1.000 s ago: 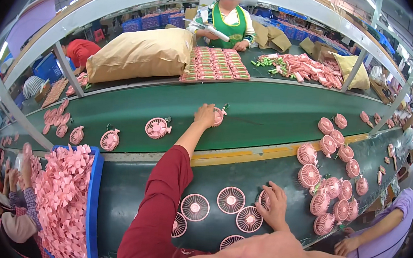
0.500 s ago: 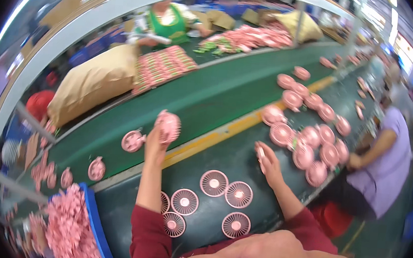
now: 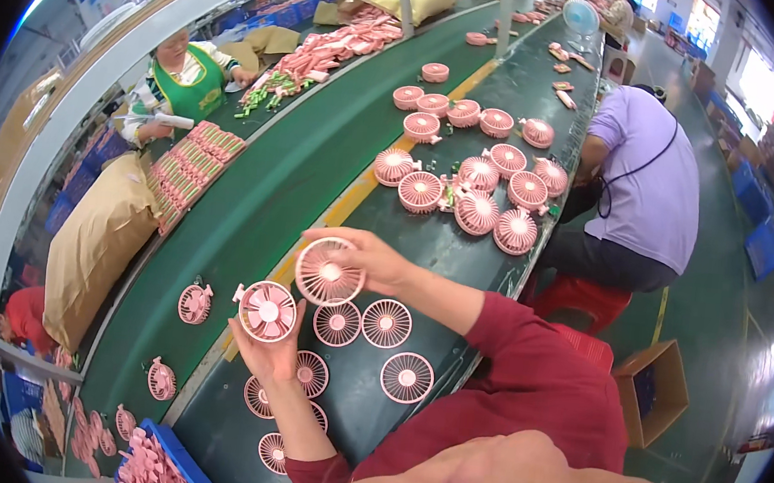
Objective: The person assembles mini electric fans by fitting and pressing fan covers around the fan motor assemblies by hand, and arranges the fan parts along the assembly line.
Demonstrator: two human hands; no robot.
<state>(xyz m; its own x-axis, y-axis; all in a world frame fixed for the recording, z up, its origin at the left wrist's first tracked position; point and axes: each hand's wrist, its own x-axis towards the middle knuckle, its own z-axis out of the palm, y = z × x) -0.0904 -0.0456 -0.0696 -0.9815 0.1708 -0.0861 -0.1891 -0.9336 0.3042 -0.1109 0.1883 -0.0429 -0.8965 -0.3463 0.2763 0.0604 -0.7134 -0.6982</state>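
Observation:
My left hand (image 3: 270,356) grips a pink mini fan body (image 3: 267,312), its blades facing up and uncovered. Close beside it, my right hand (image 3: 374,262) has its fingers around the rim of a round pink fan grille (image 3: 329,275). Grille and fan body are held almost side by side, and I cannot tell whether their rims touch. Several more pink grilles (image 3: 406,378) lie flat on the dark green worktop (image 3: 363,414) below my hands. Some of them are partly covered by my left forearm.
Beyond my hands, assembled pink fans (image 3: 476,211) cluster on the worktop. Alongside runs a green conveyor belt (image 3: 251,220) with fan bodies (image 3: 195,303). A blue bin (image 3: 168,448) of pink parts stands near left. A person in lilac (image 3: 647,181) sits at right; another in a green apron (image 3: 187,86) works opposite.
My view has swung to the right. My hands were wide apart; now they are close together, the right having come across leftward. The fan's bare blades now face me.

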